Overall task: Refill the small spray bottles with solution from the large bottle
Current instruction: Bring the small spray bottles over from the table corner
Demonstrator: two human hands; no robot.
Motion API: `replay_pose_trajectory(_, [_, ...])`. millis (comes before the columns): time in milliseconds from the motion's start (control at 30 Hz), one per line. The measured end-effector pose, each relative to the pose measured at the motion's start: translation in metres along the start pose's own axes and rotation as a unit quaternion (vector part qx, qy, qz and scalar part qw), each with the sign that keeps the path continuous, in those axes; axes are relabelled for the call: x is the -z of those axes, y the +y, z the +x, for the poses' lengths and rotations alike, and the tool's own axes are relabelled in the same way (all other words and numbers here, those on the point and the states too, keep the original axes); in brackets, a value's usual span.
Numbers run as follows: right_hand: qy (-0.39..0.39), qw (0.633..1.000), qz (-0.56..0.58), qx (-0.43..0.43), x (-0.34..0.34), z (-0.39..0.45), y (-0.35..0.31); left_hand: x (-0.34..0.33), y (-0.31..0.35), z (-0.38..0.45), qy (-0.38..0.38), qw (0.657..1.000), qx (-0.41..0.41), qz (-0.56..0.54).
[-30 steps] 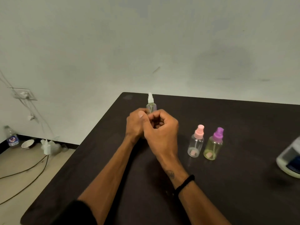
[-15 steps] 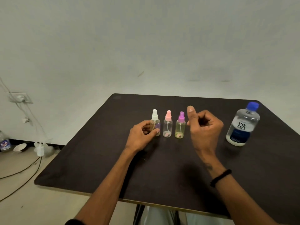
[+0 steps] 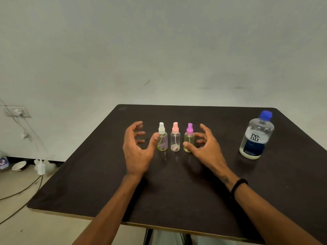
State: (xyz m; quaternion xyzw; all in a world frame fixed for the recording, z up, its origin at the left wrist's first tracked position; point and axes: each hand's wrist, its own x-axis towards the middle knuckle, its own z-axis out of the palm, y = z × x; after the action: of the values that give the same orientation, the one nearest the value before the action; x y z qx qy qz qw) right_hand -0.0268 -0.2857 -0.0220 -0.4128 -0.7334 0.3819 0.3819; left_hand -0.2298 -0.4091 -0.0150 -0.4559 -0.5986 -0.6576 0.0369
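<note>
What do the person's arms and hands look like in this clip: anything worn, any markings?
Both forearms are bare, with no sleeves in view. The right wrist carries a thin black band, and just above it, toward the right hand, sits a small dark mark on the forearm, apparently a tattoo; its design is too small to read. The left hand and its wrist show no rings, gloves or bands.

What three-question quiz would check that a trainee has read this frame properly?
1. True or false: the large bottle has its blue cap on.
2. Which spray bottle stands in the middle of the row? A white-topped B pink-topped C purple-topped
3. Fill in: the left hand and right hand sit either side of the row, both ____ and gripping nothing.

Key: 1 true; 2 B; 3 open.
</note>
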Motion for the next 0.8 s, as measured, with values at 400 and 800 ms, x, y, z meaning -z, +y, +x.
replay_pose_trajectory(400, [-0.028,0.953,0.299,-0.032,0.034,-0.015,0.008,-0.062,0.061,-0.059,-0.106,0.967,0.209,-0.104])
replay_pose_trajectory(800, [-0.314,0.834,0.43,-0.147,0.084,-0.007,0.022,-0.11,0.047,-0.002,-0.448,0.727,0.341,-0.393])
